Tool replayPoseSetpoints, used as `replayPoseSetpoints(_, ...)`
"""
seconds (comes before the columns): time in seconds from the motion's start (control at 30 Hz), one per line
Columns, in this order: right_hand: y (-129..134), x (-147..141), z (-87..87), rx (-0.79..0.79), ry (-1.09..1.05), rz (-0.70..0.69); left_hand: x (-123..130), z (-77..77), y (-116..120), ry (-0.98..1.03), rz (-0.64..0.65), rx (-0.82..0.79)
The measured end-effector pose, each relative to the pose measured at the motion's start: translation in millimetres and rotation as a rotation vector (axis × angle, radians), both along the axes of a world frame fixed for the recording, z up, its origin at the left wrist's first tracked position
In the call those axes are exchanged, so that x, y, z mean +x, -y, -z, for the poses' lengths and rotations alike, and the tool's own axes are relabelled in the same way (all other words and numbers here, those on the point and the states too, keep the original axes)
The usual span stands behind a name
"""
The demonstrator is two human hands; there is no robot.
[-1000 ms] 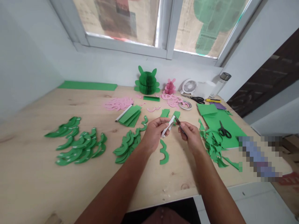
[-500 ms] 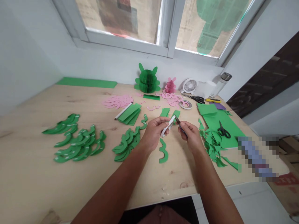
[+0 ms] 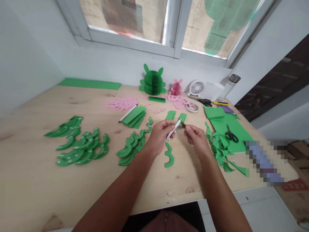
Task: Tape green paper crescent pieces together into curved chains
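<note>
Pinched in my left hand (image 3: 162, 133) is a white tape roll (image 3: 171, 132), seen nearly edge-on, with a white end sticking up to the right. My right hand (image 3: 196, 138) is closed on a small dark tool (image 3: 182, 123), partly hidden by the fingers; its tip meets the tape's end. Below my hands a wavy green paper piece (image 3: 170, 155) lies on the wooden table (image 3: 178, 180). Left of my left forearm is a pile of similar green pieces (image 3: 130, 146). Two small green rectangles (image 3: 171, 115) lie just beyond my hands.
Green pieces with white strips (image 3: 82, 148) lie at left. Green scraps (image 3: 220, 149) and black scissors (image 3: 231, 133) sit on the right, by green sheets (image 3: 241, 141). Behind are pink cutouts (image 3: 123, 103), a green paper figure (image 3: 153, 82), a fan (image 3: 196, 88) and a bottle (image 3: 229, 87).
The dark tool in my right hand has shifted slightly and less of it shows below my fingers. My left hand keeps its hold on the tape roll.
</note>
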State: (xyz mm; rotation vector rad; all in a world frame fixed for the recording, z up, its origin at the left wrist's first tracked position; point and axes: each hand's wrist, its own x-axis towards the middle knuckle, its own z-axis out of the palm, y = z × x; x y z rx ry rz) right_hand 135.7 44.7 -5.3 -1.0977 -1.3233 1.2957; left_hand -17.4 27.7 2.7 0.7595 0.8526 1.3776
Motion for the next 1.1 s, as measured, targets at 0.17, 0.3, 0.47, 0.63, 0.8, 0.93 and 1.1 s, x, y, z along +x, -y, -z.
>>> replayPoseSetpoints(0.17, 0.2, 0.4, -0.2, 0.021, 0.036, 0.025, -0.2, 1.1, -0.4, -0.005, -0.001, 0.003)
replayPoseSetpoints(0.3, -0.5, 0.8, 0.5, 0.027, 0.045, 0.038, -0.6, 3.3, -1.4, -0.013, 0.004, 0.007)
replayPoseSetpoints(0.47, -1.2, 1.6, 2.2, 0.042, 0.066, 0.042, -0.7, 5.2, -1.8, -0.02, 0.008, 0.013)
replayPoseSetpoints(0.63, -2.1, 2.4, 3.4, 0.051, 0.093, 0.055, -1.0, 6.7, -1.8, -0.034, 0.009, 0.021)
replayPoseSetpoints(0.8, -2.4, 2.6, 2.9, 0.051, 0.117, 0.064, -0.7, 7.4, -2.1, -0.024, 0.009, 0.011)
replayPoseSetpoints(0.93, -2.2, 2.3, 2.2, 0.05, 0.12, 0.069, -0.5, 8.7, -3.3, -0.012, 0.022, 0.011)
replayPoseSetpoints(1.1, -1.6, 1.6, 0.6, 0.056, 0.125, 0.066, -0.2, 8.1, -4.0, -0.045, 0.016, 0.014)
